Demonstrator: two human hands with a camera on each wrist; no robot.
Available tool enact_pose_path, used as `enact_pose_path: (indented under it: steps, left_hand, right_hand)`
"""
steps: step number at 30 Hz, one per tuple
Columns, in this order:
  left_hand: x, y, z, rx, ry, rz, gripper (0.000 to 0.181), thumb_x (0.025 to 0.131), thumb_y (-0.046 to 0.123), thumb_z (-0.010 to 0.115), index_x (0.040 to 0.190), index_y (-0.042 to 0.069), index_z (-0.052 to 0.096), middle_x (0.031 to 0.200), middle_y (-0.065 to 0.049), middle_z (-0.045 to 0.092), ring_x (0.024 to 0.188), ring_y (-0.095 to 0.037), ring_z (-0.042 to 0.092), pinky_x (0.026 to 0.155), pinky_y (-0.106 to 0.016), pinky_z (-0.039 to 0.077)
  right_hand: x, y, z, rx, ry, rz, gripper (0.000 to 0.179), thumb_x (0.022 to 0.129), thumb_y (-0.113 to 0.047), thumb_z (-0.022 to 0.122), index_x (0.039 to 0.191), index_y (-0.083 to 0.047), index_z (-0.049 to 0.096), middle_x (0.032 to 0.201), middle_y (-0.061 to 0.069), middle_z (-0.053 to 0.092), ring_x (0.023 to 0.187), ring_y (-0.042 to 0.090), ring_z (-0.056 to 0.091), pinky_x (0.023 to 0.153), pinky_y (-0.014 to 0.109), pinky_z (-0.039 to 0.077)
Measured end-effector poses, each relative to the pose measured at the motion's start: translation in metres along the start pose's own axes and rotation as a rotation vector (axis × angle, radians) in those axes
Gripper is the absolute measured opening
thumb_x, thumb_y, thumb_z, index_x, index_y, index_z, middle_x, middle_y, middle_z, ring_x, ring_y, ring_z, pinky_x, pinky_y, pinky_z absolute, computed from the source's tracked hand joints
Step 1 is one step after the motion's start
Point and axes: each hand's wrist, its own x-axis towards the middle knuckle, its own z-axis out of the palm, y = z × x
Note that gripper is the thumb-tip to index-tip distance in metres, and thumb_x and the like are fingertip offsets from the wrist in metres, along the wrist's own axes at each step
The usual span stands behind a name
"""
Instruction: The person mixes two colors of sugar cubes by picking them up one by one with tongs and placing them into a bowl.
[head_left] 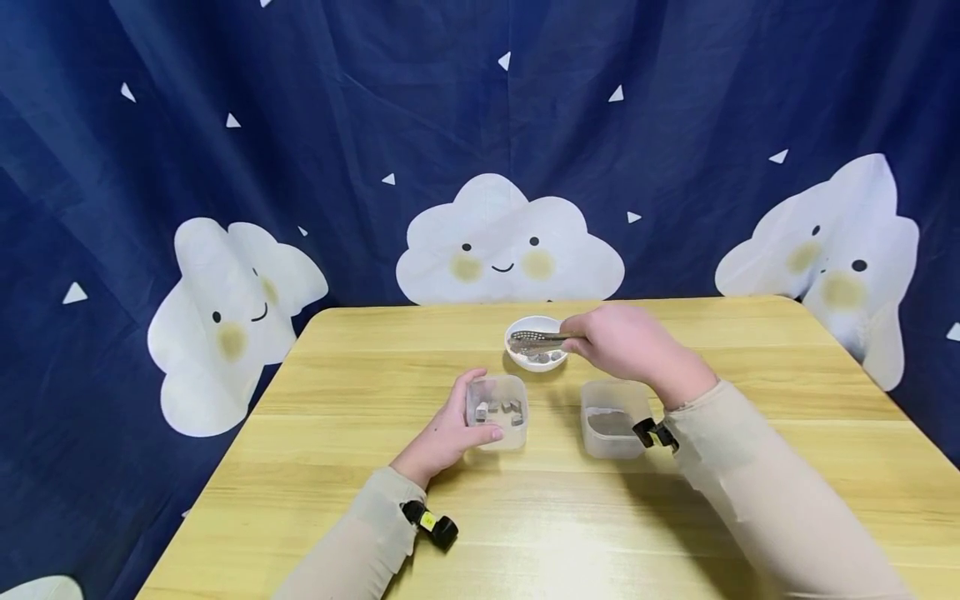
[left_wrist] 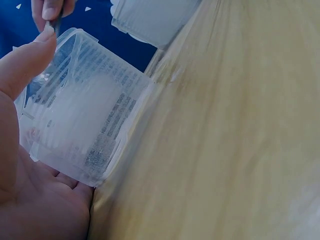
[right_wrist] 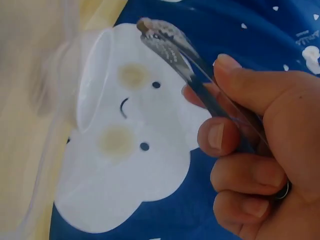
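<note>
My right hand (head_left: 626,340) grips a pair of metal tongs (head_left: 536,342) with perforated ends, held above a white bowl (head_left: 517,362). Several greyish pieces (head_left: 546,357) lie in the bowl. In the right wrist view, a small brownish piece (right_wrist: 143,26) shows between the tong tips; its kind is unclear. On the left, my left hand (head_left: 450,425) holds a translucent plastic container (head_left: 501,442), thumb on the near side and fingers round the left and far sides. Several small, silvery block-like pieces (head_left: 516,407) are inside it. The container's base stands on the table.
A second translucent container (head_left: 611,447) stands below my right forearm, with something flat and grey-brown (head_left: 609,422) inside that I cannot identify. The wooden table (head_left: 337,467) ends at a dark blue curtain (head_left: 360,100) with white clouds. Both wrists wear black straps with small devices.
</note>
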Motion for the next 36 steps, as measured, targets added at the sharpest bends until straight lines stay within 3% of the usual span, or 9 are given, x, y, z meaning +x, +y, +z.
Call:
enact_pose_path:
  steps: [7, 18, 26, 36]
  left_hand:
    - [-0.001, 0.001, 0.000, -0.005, 0.005, 0.001, 0.101, 0.085, 0.011, 0.081, 0.160, 0.021, 0.014, 0.154, -0.009, 0.037, 0.123, -0.031, 0.056, 0.105, -0.040, 0.046]
    - [-0.001, 0.000, 0.000, -0.027, -0.004, 0.000, 0.102, 0.085, 0.009, 0.081, 0.160, 0.019, 0.013, 0.154, -0.009, 0.037, 0.124, -0.031, 0.056, 0.102, -0.038, 0.049]
    - [-0.001, 0.001, 0.001, -0.001, 0.005, -0.002, 0.100, 0.086, 0.010, 0.080, 0.160, 0.020, 0.014, 0.154, -0.008, 0.037, 0.125, -0.030, 0.055, 0.106, -0.042, 0.045]
    - [-0.001, 0.002, 0.001, -0.001, 0.007, 0.007, 0.102, 0.084, 0.011, 0.082, 0.160, 0.019, 0.014, 0.156, -0.006, 0.035, 0.127, -0.030, 0.053, 0.108, -0.045, 0.043]
  right_hand:
    - [-0.004, 0.020, 0.006, -0.025, -0.048, 0.154, 0.019, 0.095, -0.022, 0.072, 0.078, -0.021, 0.064, 0.067, -0.007, 0.056, 0.060, 0.018, 0.051, 0.054, 0.039, 0.043]
    - [-0.005, 0.030, 0.010, -0.040, -0.130, 0.257, 0.014, 0.096, -0.027, 0.069, 0.083, -0.023, 0.069, 0.074, -0.008, 0.062, 0.067, 0.019, 0.057, 0.055, 0.042, 0.045]
    - [-0.009, 0.030, 0.009, -0.032, -0.107, 0.242, 0.018, 0.096, -0.030, 0.070, 0.080, -0.025, 0.065, 0.070, -0.009, 0.057, 0.064, 0.018, 0.052, 0.053, 0.039, 0.041]
    - [-0.010, 0.008, -0.001, -0.013, -0.049, 0.131, 0.013, 0.094, -0.034, 0.073, 0.085, -0.026, 0.067, 0.069, -0.010, 0.057, 0.061, 0.015, 0.050, 0.050, 0.036, 0.039]
